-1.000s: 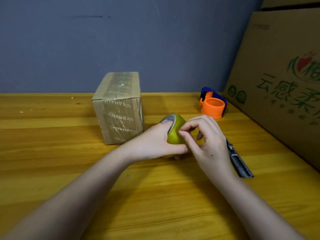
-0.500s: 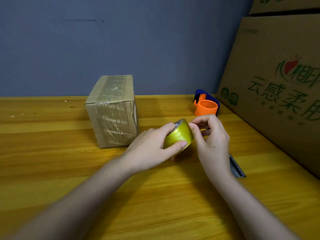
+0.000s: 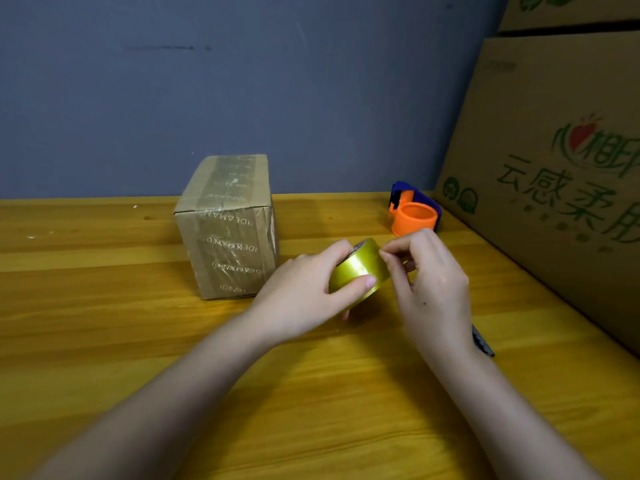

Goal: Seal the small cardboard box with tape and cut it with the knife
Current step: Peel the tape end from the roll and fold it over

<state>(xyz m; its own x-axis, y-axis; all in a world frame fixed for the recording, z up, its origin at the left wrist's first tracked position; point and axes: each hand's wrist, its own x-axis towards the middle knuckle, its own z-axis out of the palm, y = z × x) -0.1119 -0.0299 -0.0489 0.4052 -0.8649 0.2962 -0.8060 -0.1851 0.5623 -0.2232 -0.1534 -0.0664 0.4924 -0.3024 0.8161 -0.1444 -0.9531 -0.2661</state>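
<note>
A small cardboard box (image 3: pixel 230 233) stands on the wooden table (image 3: pixel 104 323), with shiny tape over its top and front. Right of it, my left hand (image 3: pixel 304 292) grips a yellow-green tape roll (image 3: pixel 360 271) held just above the table. My right hand (image 3: pixel 429 289) pinches at the roll's upper right edge with thumb and fingertips. A grey knife (image 3: pixel 483 342) lies on the table under my right wrist; only its tip shows.
An orange and blue tape dispenser (image 3: pixel 414 214) sits at the back right of the table. A large printed cardboard carton (image 3: pixel 554 174) leans along the right side. A grey-blue wall (image 3: pixel 242 81) stands behind the table.
The view shifted, so everything sits further left in frame. The roll has been lifted and tilted in my left hand, and my right fingers have moved to its upper edge.
</note>
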